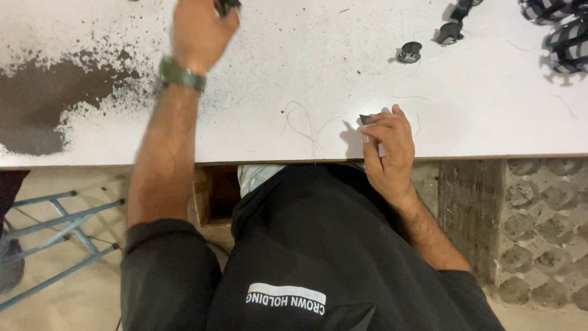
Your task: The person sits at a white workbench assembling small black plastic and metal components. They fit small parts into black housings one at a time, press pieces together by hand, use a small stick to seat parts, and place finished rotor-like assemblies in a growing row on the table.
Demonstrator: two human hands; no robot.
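Head view, looking straight down; white flat-topped table (478, 116) fills the upper half, its near edge running across mid-frame.

Left hand (199, 30) at 11 o'clock, reaching far across the table, a grey-green metal wristwatch (180, 75) on the wrist; fingers clenched on a small dark object (228, 5) at the top edge of frame, mostly cut off, kind not readable.

Right hand (387, 150) at 3 o'clock of centre, resting over the table's near edge; fingers (381, 130) curled, thumb and forefinger pinching a small flat dark grey piece (365, 119) that sits on the table surface, just inside the edge.

Small black round plastic parts (409, 53) at 1 o'clock, well apart from both hands; black-and-white striped ring-shaped parts (566, 43) at 2 o'clock in the corner, partly out of frame.

Dark grey powdery smear (43, 98) at 9 to 10 o'clock, speckles spreading toward the left forearm; thin loose thread (306, 125) on the table between the two arms, near the edge.

Below the table: black sweatshirt (306, 245) at 6 o'clock; blue metal-tube frame (67, 220) at 8 o'clock on the floor.
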